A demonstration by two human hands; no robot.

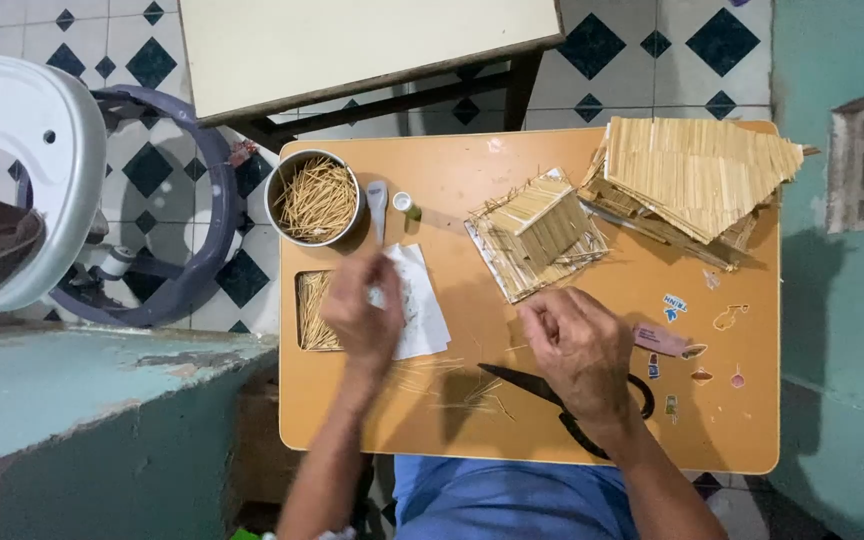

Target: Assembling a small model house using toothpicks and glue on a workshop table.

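My left hand (364, 310) hovers over a white sheet of paper (420, 305) at the left of the small orange table (472, 170), blurred, fingers bent; what it holds is unclear. My right hand (580, 350) rests curled near the table's middle, just below a small stick house model (537, 232); a thin stick may be pinched in its fingertips. Black scissors (522, 385) lie partly under that hand. Loose thin sticks (442, 385) are scattered between the hands.
A round metal tin of sticks (315, 197) and a flat box of sticks (314, 310) sit at the left. A white spoon (377, 205), a small cap (402, 201) and a larger stick model (697, 175) stand at the back. A teal ledge (82, 390) borders the left.
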